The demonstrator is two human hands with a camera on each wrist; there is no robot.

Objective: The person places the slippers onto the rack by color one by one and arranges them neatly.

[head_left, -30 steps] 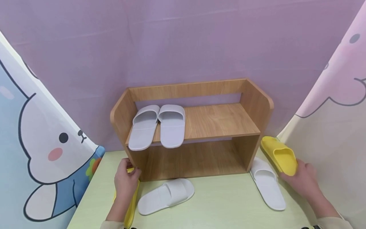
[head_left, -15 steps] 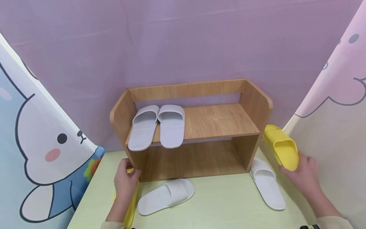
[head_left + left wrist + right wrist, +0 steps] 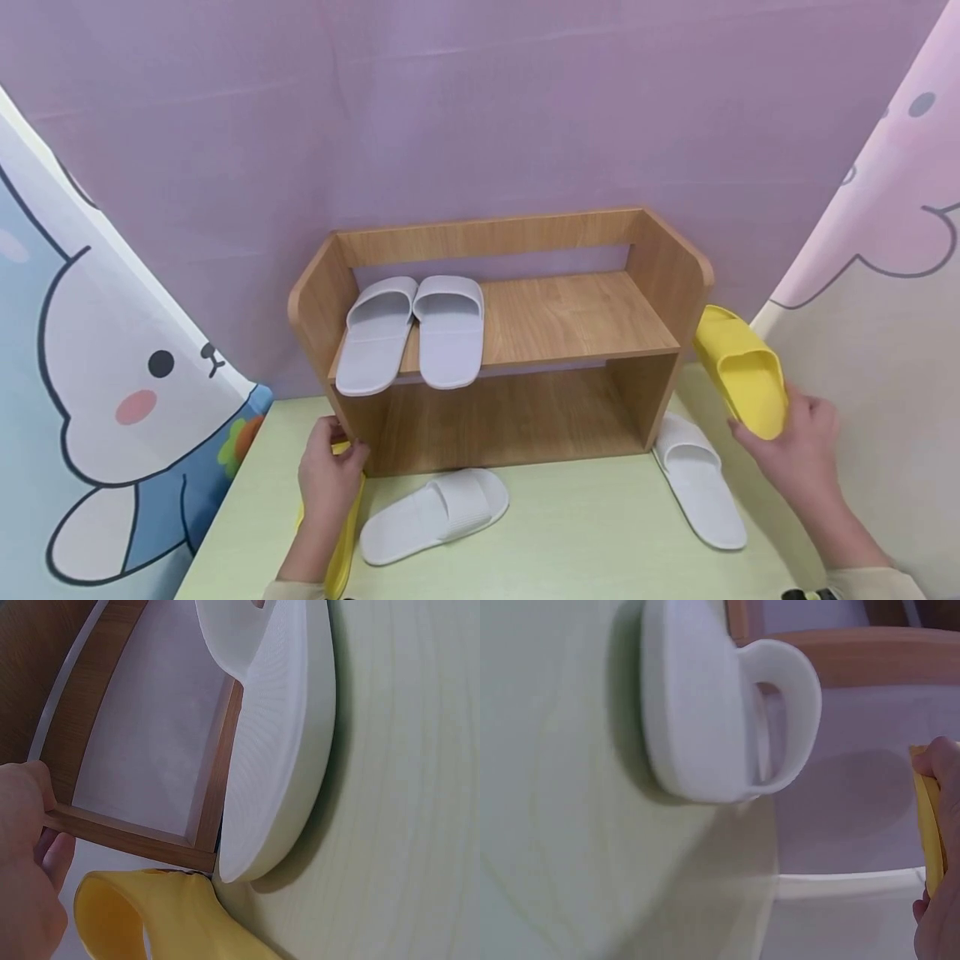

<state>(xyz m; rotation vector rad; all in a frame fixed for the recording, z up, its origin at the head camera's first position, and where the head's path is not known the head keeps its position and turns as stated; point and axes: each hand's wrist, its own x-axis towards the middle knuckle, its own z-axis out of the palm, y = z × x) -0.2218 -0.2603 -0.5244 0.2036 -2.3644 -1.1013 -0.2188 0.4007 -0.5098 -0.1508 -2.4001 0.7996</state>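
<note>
One yellow slipper (image 3: 738, 367) is being held up right of the rack (image 3: 577, 317), heel being clamped in the right hand's (image 3: 802, 450) fingers; left panel (image 3: 322, 308) is being pinched by the left hand's (image 3: 330, 471) fingers.

Purple cloth (image 3: 487, 108) hangs behind; cartoon-printed panels (image 3: 97, 358) flank it; pale green surface (image 3: 577, 533) below.

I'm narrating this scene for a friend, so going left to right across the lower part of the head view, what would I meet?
Cartoon-print cloth, left hand, white slipper in front of the rack, second white slipper by the rack's right end, right hand gripping a yellow slipper.
</note>
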